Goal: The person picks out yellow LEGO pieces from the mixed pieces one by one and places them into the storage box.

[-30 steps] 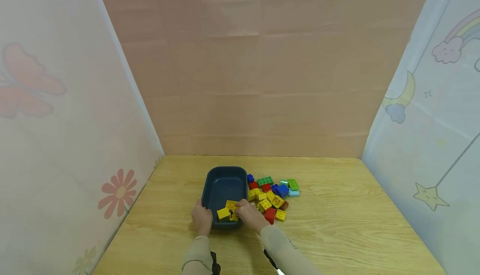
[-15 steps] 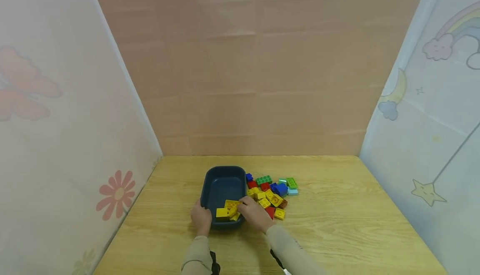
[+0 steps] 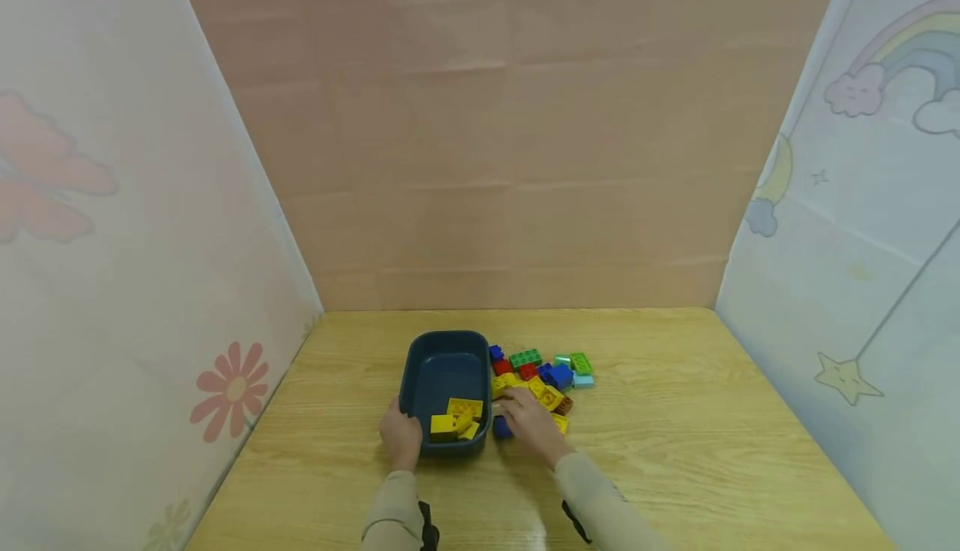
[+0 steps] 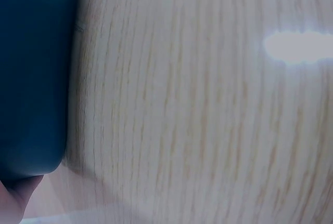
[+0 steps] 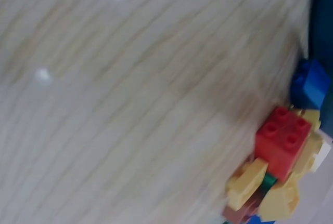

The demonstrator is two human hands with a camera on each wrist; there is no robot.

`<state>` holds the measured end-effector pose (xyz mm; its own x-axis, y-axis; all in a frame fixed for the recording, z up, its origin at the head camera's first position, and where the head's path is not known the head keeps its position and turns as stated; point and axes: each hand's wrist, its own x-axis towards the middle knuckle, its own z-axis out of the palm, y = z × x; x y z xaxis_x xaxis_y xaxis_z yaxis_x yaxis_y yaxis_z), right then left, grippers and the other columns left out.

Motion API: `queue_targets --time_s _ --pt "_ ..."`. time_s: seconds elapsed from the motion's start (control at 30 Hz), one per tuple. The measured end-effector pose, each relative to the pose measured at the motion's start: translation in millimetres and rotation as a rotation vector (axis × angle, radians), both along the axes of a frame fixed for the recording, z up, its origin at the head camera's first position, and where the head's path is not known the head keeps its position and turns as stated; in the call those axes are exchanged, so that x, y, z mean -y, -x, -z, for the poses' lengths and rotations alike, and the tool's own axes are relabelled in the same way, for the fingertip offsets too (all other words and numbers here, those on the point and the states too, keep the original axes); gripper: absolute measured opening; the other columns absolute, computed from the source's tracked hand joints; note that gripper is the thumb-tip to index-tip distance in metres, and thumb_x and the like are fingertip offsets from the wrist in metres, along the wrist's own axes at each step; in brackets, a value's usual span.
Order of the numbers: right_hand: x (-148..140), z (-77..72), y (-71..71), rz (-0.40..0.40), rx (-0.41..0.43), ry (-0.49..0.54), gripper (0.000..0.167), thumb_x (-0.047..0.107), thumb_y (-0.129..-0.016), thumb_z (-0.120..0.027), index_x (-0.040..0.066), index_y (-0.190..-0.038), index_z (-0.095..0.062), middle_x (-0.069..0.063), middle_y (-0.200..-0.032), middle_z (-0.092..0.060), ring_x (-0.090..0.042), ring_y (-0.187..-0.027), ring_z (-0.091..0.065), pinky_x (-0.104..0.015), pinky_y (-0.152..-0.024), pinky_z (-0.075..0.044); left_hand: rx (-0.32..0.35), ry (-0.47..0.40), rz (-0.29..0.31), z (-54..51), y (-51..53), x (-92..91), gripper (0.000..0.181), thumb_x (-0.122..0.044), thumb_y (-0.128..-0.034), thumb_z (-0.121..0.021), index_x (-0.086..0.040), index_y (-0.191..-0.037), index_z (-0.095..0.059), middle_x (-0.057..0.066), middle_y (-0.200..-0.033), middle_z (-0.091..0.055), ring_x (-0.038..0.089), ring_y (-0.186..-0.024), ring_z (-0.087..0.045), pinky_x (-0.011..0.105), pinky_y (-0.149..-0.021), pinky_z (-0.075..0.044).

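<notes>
A dark blue tray (image 3: 444, 372) holds several yellow bricks (image 3: 442, 427) at its near end. My left hand (image 3: 401, 435) grips the tray's near left side; the left wrist view shows part of this hand (image 4: 11, 203) at the wall of the tray (image 4: 34, 78). Just right of the tray, my right hand (image 3: 534, 426) is over the near side of a loose brick pile, fingertips by yellow bricks; whether they hold one is hidden. A blue brick (image 3: 503, 427) lies between tray and right hand. The right wrist view shows a red brick (image 5: 282, 141) among yellow ones.
Green (image 3: 525, 358), blue (image 3: 558, 377), red and light blue bricks lie at the far and right side of the pile, with a brown brick (image 3: 564, 406) nearer. Printed cloths (image 3: 847, 376) flank the wooden table (image 3: 675, 451), and a tan backdrop stands behind.
My right hand has moved right, from over the tray's near right rim to the pile. The blue brick beside the tray has come into sight. My left hand keeps its grip.
</notes>
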<state>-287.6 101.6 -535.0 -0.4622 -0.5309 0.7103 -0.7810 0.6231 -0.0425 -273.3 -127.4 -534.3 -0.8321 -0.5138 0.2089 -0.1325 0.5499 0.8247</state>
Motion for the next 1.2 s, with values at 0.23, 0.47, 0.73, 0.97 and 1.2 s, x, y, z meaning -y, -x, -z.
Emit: queue_targets --time_s 0.23,0.47,0.73,0.97,1.2 --pt "-19.6 7.2 -4.2 0.093 0.003 0.049 0.021 -0.004 -0.065 -0.072 -0.001 -0.084 -0.065 -0.015 -0.092 -0.058 -0.026 -0.085 -0.056 -0.033 -0.068 -0.050 -0.019 0.004 0.006 0.4 -1.5 0.2 0.040 0.016 -0.0694 -0.049 0.016 -0.109 -0.053 0.033 -0.094 -0.058 0.043 -0.084 -0.058 0.050 -0.067 -0.048" --pt "-37.5 11.4 -9.6 0.226 0.161 0.035 0.020 -0.004 -0.072 -0.065 -0.005 -0.092 -0.064 -0.018 -0.100 -0.057 -0.030 -0.095 -0.054 -0.038 -0.079 -0.047 -0.024 0.005 0.003 -0.9 -3.3 -1.7 0.040 0.016 -0.0696 -0.049 0.015 -0.109 -0.053 0.032 -0.093 -0.059 0.042 -0.082 -0.058 0.049 -0.066 -0.049" --pt "-51.7 13.6 -14.9 0.262 0.193 0.056 0.022 -0.006 -0.070 -0.064 -0.008 -0.091 -0.062 -0.018 -0.096 -0.057 -0.030 -0.093 -0.054 -0.039 -0.079 -0.046 -0.028 0.009 -0.012 1.2 -0.9 -2.1 0.038 0.017 -0.0690 -0.049 0.015 -0.106 -0.055 0.032 -0.093 -0.059 0.043 -0.084 -0.058 0.050 -0.066 -0.048" --pt "-57.9 18.4 -13.7 0.209 0.104 0.095 0.022 -0.007 -0.067 -0.066 -0.008 -0.089 -0.063 -0.017 -0.091 -0.057 -0.029 -0.087 -0.054 -0.038 -0.074 -0.048 -0.034 0.003 -0.005 2.9 -0.8 -2.0 0.037 0.017 -0.0695 -0.048 0.014 -0.106 -0.056 0.031 -0.094 -0.059 0.043 -0.084 -0.058 0.050 -0.066 -0.048" --pt "-64.2 26.2 -13.1 0.202 0.009 0.093 0.020 -0.005 -0.064 -0.067 -0.003 -0.083 -0.063 -0.012 -0.083 -0.056 -0.025 -0.079 -0.054 -0.036 -0.069 -0.048 -0.051 0.006 0.000 2.4 -1.5 -2.0 0.037 0.017 -0.0688 -0.047 0.013 -0.104 -0.057 0.031 -0.092 -0.060 0.043 -0.082 -0.058 0.050 -0.066 -0.048"
